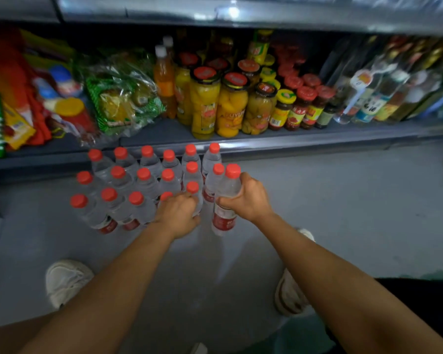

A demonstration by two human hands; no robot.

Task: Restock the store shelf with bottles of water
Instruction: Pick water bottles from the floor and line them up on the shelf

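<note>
My right hand (pixel 248 198) grips one water bottle (pixel 226 200) lifted beside the pack (pixel 138 185) on the floor; my left hand (pixel 179 213) wraps another bottle (pixel 193 198) — pull straight up, then shelf (pixel 164 134) them upright.

Right hand (pixel 250 198) grips lifted water bottle (pixel 226 200); left hand (pixel 178 213) grips bottle in pack (pixel 128 185).

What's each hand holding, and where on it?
Right hand grips a water bottle around its upper body. Left hand grips another bottle in the pack.
</note>
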